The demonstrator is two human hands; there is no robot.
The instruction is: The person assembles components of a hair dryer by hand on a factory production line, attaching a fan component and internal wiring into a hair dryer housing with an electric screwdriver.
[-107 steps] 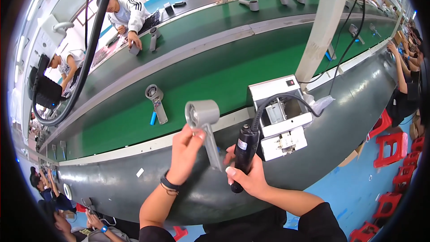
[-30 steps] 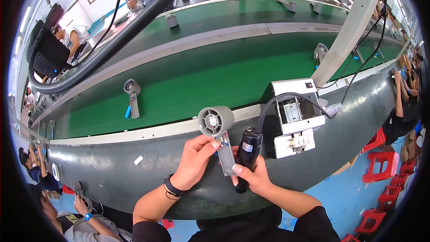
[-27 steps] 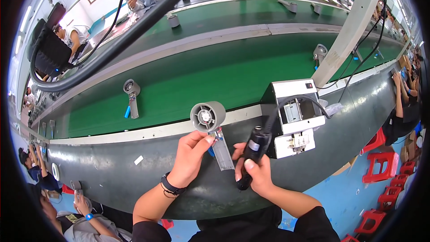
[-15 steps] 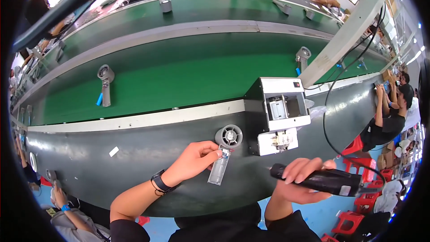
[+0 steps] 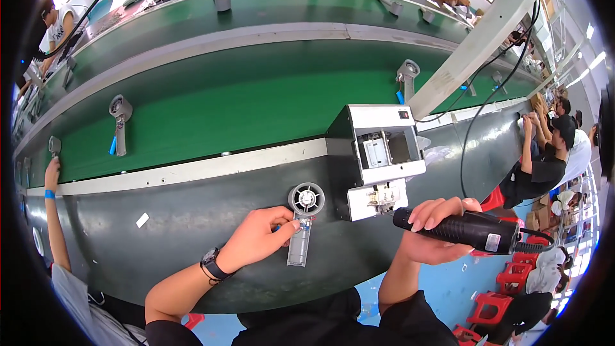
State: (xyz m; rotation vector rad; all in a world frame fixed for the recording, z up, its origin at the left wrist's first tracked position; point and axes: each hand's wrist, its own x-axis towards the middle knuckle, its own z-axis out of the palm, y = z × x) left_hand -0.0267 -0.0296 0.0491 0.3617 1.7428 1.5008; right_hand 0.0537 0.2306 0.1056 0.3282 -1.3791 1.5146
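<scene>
A grey handheld fan (image 5: 306, 198) with a round ringed head lies on the dark workbench, its handle pointing at me. The handle is open and shows its hollow inside. My left hand (image 5: 259, 234) grips it just below the head, thumb on top. In my raised right hand (image 5: 435, 237) is a black electric screwdriver (image 5: 480, 230), held sideways with its nose toward the left. That nose is close to the front of a black and white screw feeder (image 5: 378, 200); its bit is hard to make out.
Beyond the bench runs a green conveyor belt (image 5: 211, 102) carrying fans, including a fan (image 5: 120, 122) with a blue part. A co-worker's arm (image 5: 57, 230) reaches to the belt at left. A white post (image 5: 480, 38) and hanging cable stand right. A white scrap (image 5: 142, 220) lies on the bench.
My right hand has lifted the screwdriver up toward the screw feeder. My left hand keeps hold of the fan. At left, the co-worker's arm has stretched to the belt with a fan.
</scene>
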